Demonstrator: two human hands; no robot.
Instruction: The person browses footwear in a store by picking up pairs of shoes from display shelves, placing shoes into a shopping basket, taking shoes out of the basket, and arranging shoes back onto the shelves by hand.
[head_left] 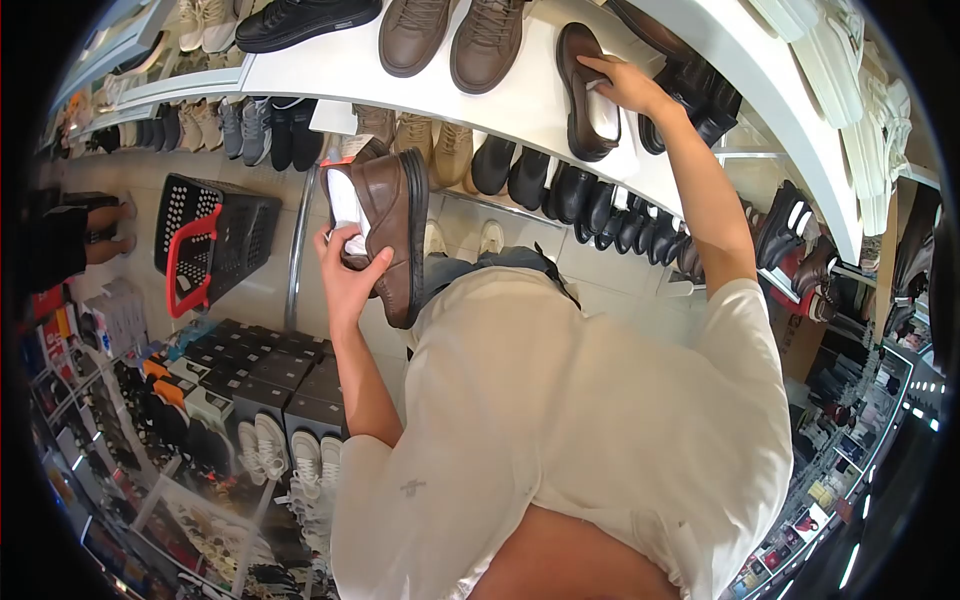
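Note:
My left hand (352, 275) grips a brown leather shoe (398, 225) in the air in front of the shelf, fingers at its opening and thumb on its side. White paper stuffing (345, 200) fills that shoe, and its thick dark sole faces right. Farther right, my right hand (625, 85) is closed on the rim of another brown shoe (577, 100), which is on the white shelf (535, 85). Something pale lies inside this second shoe. Left of it on the shelf stands a pair of brown lace-up shoes (487, 45).
A black shopping basket with a red handle (190, 260) stands on the floor to the left, near another person's legs (105, 218). Several dark shoes (575, 190) line a lower shelf. Stacked dark shoeboxes (275, 370) are at lower left. A black shoe (305, 22) sits at the shelf's left.

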